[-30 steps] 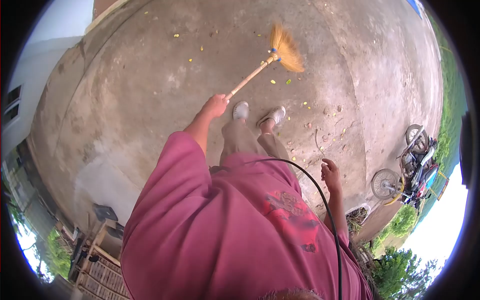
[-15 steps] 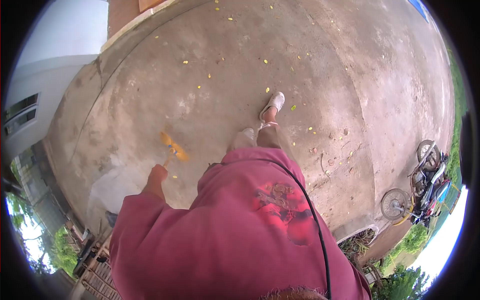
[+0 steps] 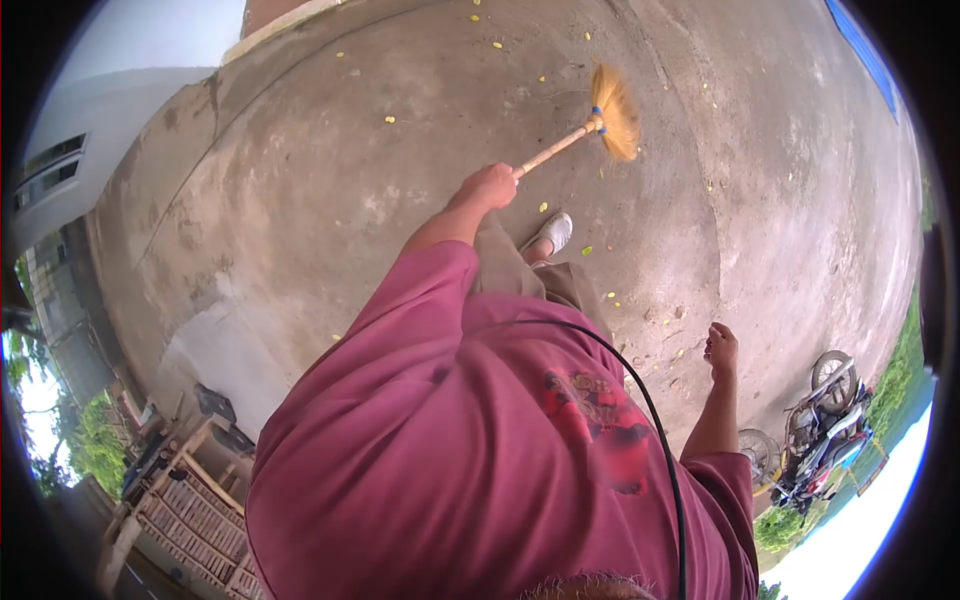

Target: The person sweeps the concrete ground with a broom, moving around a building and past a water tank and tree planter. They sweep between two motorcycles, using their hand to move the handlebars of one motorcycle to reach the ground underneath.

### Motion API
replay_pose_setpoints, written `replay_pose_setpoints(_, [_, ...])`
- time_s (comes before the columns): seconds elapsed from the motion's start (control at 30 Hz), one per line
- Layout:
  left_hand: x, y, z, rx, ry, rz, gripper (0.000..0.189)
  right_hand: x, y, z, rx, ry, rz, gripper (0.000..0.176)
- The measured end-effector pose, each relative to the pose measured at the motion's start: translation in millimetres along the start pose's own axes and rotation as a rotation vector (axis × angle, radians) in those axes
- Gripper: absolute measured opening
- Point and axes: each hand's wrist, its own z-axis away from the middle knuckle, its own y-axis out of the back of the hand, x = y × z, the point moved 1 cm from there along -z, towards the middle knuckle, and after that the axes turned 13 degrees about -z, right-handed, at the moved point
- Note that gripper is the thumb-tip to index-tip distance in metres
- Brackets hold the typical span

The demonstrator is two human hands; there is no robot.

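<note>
My left hand (image 3: 488, 186) is closed around the upper end of a short wooden handle of a broom (image 3: 548, 152). The broom points forward and to the right, its fan of yellow-orange bristles (image 3: 618, 112) bound with blue bands and low over the concrete floor (image 3: 400, 200). A few small yellow leaves lie scattered around it. My right hand (image 3: 722, 350) hangs at my right side with its fingers loosely curled, and nothing shows in it. Just below the handle, a pale shoe (image 3: 555, 235) is on my foot; my other foot is hidden behind my trouser leg.
At the right edge a motorbike (image 3: 825, 430) is parked. A white building wall (image 3: 130, 100) with a window stands at the upper left. A slatted wooden frame (image 3: 200, 530) is behind me at the lower left. A black cable (image 3: 660, 430) runs down my shirt.
My left hand has swung the broom from my left side forward and across to the right. My right hand has come into view. The foot positions have shifted.
</note>
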Motion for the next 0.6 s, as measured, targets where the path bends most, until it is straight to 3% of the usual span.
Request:
replay_pose_setpoints(0.07, [2.4,12.7,42.0,0.065,-0.074,0.076,0.035,-45.0,-1.1,-3.1,0.011,0.057,-0.056,0.031])
replay_pose_setpoints(0.17, [-66.7,3.9,87.2,0.115,-0.008,0.093,0.037,-95.0,-31.5,7.8,-0.021,0.113,-0.087,0.031])
replay_pose_setpoints(0.3, [-230.6,0.5,166.8,0.038,0.196,-0.055,0.045,-85.4,-97.9,33.0,-0.057,-0.006,-0.052,0.031])
replay_pose_setpoints(0.33, [-281.1,-7.4,185.9,0.067,0.229,-0.095,0.039,-77.5,-119.9,42.2,-0.061,-0.072,-0.095,0.030])
replay_pose_setpoints(0.43, [-374.1,32.2,228.1,-0.176,0.493,-0.220,0.032,-34.4,-179.3,72.1,-0.125,-0.301,-0.065,0.031])
replay_pose_setpoints(0.5, [-428.9,50.0,219.4,-0.228,0.608,-0.220,0.032,28.8,-203.3,49.6,-0.404,0.155,0.500,0.031])
replay_pose_setpoints(0.6, [-481.3,79.3,153.5,-0.274,0.727,-0.168,0.032,-21.2,-256.2,61.1,-0.385,0.100,0.409,0.032])
